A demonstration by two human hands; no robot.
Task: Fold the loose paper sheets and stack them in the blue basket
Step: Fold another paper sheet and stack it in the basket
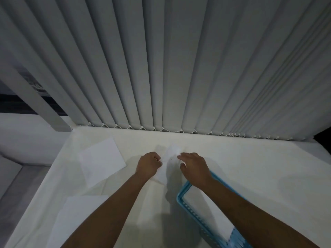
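A white paper sheet [167, 161] lies partly lifted on the white table between my hands. My left hand [148, 164] grips its left edge with curled fingers. My right hand [193, 163] hovers over its right side, fingers bent at the paper's edge; whether they pinch it I cannot tell. The blue basket [186, 201] sits at the lower right under my right forearm, with folded white paper [209, 212] inside. Two loose flat sheets lie to the left: one [101, 161] farther back, another [78, 221] near the front edge.
The white table [250, 167] runs back to grey vertical blinds [170, 68] along its far edge. The table's left edge drops off to a grey floor [12, 194] at the lower left.
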